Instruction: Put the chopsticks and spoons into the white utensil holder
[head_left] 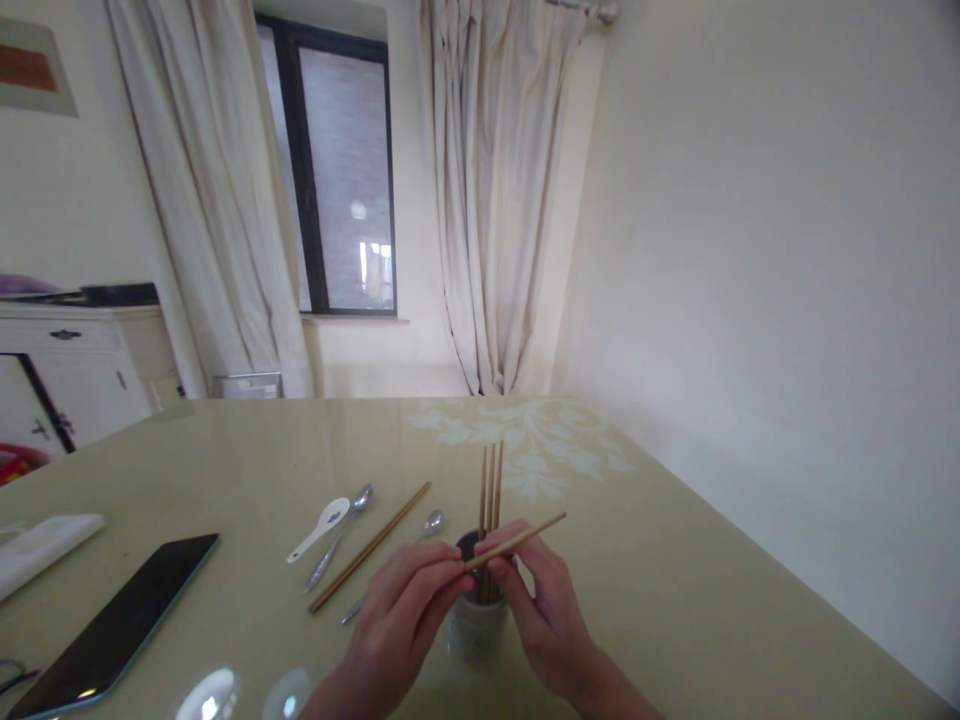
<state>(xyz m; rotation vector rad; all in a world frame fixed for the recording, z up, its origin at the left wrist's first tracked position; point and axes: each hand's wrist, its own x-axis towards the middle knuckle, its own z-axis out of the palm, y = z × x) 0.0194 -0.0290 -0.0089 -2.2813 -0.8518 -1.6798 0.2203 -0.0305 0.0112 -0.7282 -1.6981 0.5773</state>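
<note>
A wooden chopstick (544, 524) slants up to the right between my two hands. My left hand (409, 610) pinches its lower left end. Further along the stick, the fingers and thumb of my right hand (544, 600) close around it. Just behind and below my hands stands a round utensil holder (478, 635), partly covered by them. Three chopsticks (491, 480) rise upright out of it. To the left of the holder, a metal spoon (433, 522) lies on the table, its handle partly hidden by my left hand.
Left of my hands on the table (675, 600) lie a pair of chopsticks (375, 543), another metal spoon (363, 498) and a white ceramic spoon (328, 518). A dark tablet or phone (135, 620) and a white object (49, 548) lie further left. A wall (787, 300) borders the table's right side.
</note>
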